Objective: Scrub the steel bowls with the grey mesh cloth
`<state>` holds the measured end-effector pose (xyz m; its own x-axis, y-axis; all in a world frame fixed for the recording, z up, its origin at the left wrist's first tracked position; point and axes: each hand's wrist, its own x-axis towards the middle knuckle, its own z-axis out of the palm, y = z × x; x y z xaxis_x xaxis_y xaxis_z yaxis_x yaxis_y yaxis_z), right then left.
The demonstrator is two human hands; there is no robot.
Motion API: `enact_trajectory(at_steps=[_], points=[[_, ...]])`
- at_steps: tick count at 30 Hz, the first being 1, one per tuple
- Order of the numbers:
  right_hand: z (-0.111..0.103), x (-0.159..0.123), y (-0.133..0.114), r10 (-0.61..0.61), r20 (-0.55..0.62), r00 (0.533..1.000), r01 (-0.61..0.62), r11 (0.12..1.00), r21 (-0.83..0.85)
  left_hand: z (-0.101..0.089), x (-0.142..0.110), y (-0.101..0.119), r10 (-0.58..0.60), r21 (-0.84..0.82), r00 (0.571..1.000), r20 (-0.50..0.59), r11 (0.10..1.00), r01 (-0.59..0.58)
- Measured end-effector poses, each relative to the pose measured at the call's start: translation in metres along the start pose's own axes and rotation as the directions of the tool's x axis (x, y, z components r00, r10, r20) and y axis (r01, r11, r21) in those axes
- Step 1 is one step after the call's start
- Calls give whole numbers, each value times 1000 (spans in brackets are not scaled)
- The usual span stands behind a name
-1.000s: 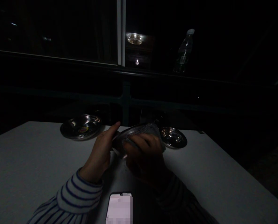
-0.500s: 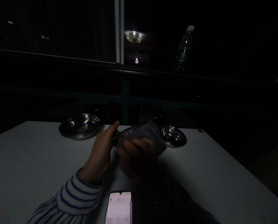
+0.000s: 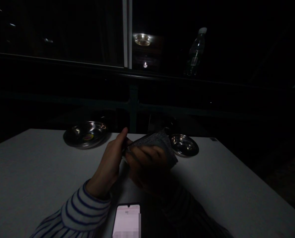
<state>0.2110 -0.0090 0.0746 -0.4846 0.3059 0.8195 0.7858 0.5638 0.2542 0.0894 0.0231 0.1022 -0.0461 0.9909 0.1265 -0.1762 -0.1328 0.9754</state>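
My left hand (image 3: pixel 109 160), thumb raised, grips the left edge of a thin dark metal dish (image 3: pixel 142 137) tilted above the table. Most of that dish is hidden by my hands and by a grey patterned cloth (image 3: pixel 167 145). The fingers of my right hand (image 3: pixel 147 165) are curled on the cloth and press it against the dish. Deep shadow covers the right wrist and sleeve. Behind the cloth, on the right, rests a small shiny steel bowl (image 3: pixel 184 145). Stacked steel dishes (image 3: pixel 86 135), the top one with a yellow and red sticker, lie at the back left.
A phone (image 3: pixel 127 221) with a lit screen lies on the white table (image 3: pixel 38 175) at its near edge. Past the table's far edge, a clear bottle with a white cap (image 3: pixel 196 51) stands by a dark window with a pale frame (image 3: pixel 127 33).
The cloth and the dish have shifted slightly, and less of the dish's shiny surface shows now. My left hand has moved a little to the right. Both hands keep their hold.
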Motion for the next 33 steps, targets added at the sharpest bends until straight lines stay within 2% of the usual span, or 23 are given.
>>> enact_trajectory(at_steps=[3,6,7,9,13,16,19,22,26,28,29,31,33], points=[[-6,0,10,138,-96,986,-136,990,32,-1,1,1,-54,-35,998,15,998,54],[-10,0,27,357,-169,919,-338,932,134,-3,1,3,-81,-67,996,-26,995,79],[-10,0,31,412,-182,893,-384,908,168,-3,1,4,-81,-80,997,-14,994,80],[-10,1,36,475,-179,862,-438,874,210,-3,0,6,-90,-95,992,84,991,98],[-11,3,35,466,-169,869,-431,878,207,-5,-2,10,-162,-70,922,353,978,198],[-13,4,34,423,-174,889,-395,902,175,-9,-2,12,-173,-60,881,441,973,221],[-13,3,34,375,-154,914,-359,925,123,-12,-1,13,-146,-62,869,472,978,198],[-9,0,28,292,-76,953,-288,956,55,-10,0,11,-149,-68,890,431,978,196],[-3,-1,11,69,58,996,-71,997,35,-4,0,6,-119,-102,962,247,984,148],[-2,0,8,26,76,997,-30,998,47,-2,1,4,-105,-109,979,172,986,125],[-3,0,10,51,58,997,-54,997,55,-2,1,4,-109,-103,983,147,987,125],[-5,-1,19,197,-19,980,-194,977,91,-2,1,4,-131,-85,985,108,986,140],[-6,-2,34,391,-88,916,-371,910,183,-4,1,6,-143,-94,988,63,985,148]])
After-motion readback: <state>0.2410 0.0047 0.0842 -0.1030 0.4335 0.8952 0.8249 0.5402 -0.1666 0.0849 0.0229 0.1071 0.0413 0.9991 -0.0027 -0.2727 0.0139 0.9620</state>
